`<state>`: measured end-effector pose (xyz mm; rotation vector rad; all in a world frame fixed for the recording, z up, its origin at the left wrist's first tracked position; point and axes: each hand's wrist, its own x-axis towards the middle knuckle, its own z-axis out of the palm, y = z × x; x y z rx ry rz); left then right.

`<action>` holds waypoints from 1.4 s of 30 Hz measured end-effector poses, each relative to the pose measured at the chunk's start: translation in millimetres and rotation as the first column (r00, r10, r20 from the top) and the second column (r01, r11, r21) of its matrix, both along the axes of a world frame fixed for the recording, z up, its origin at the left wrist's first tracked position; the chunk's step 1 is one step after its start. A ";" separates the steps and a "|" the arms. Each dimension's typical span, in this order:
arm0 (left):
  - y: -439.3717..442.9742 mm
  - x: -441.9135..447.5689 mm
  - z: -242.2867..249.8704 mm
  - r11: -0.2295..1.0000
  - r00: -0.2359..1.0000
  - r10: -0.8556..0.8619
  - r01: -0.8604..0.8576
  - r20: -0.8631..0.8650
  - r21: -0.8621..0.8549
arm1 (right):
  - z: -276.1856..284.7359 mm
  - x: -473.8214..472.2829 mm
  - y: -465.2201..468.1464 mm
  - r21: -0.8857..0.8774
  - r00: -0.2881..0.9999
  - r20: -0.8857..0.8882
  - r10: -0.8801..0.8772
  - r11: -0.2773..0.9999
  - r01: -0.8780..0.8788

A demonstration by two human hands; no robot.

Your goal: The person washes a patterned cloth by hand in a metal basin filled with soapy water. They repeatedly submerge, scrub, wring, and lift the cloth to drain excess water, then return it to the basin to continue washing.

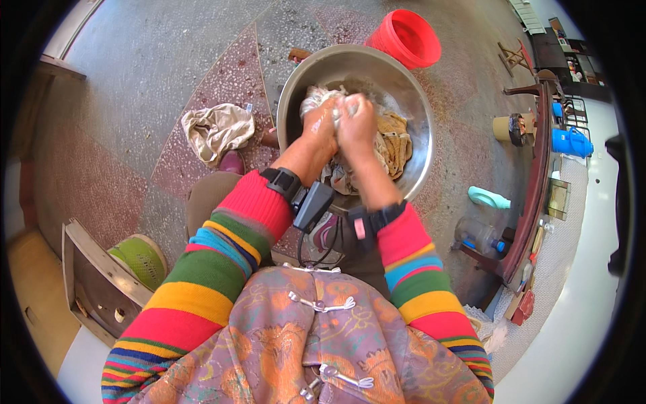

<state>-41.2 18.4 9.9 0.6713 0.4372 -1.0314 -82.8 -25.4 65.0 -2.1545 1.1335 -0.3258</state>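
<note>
Both my hands grip a bunched, wet white cloth (pixel 314 100) over a wide stainless steel basin (pixel 424 146). My left hand (pixel 320 123) is closed around it on the left and looks wet. Pressed close beside it, my right hand (pixel 357 121) is closed on the same cloth, slightly blurred. Below my right hand, a mustard-yellow garment (pixel 396 141) lies in the basin. A pale patterned cloth (pixel 339 177) lies at the basin's near side, partly hidden by my forearms.
A red plastic bucket (pixel 404 38) stands against the basin's far right. On the speckled floor to the left lies a crumpled beige garment (pixel 218 130) by my shoe (pixel 232 162). A mint-green bottle (pixel 488 197), a clear water jug (pixel 477 236) and a dark wooden table (pixel 535 202) are at right.
</note>
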 end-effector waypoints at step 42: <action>14.6 10.2 12.4 0.996 0.991 -0.064 0.057 -0.115 -0.063 | -79.6 -17.3 -68.6 0.254 0.945 0.316 0.080 0.953 -0.166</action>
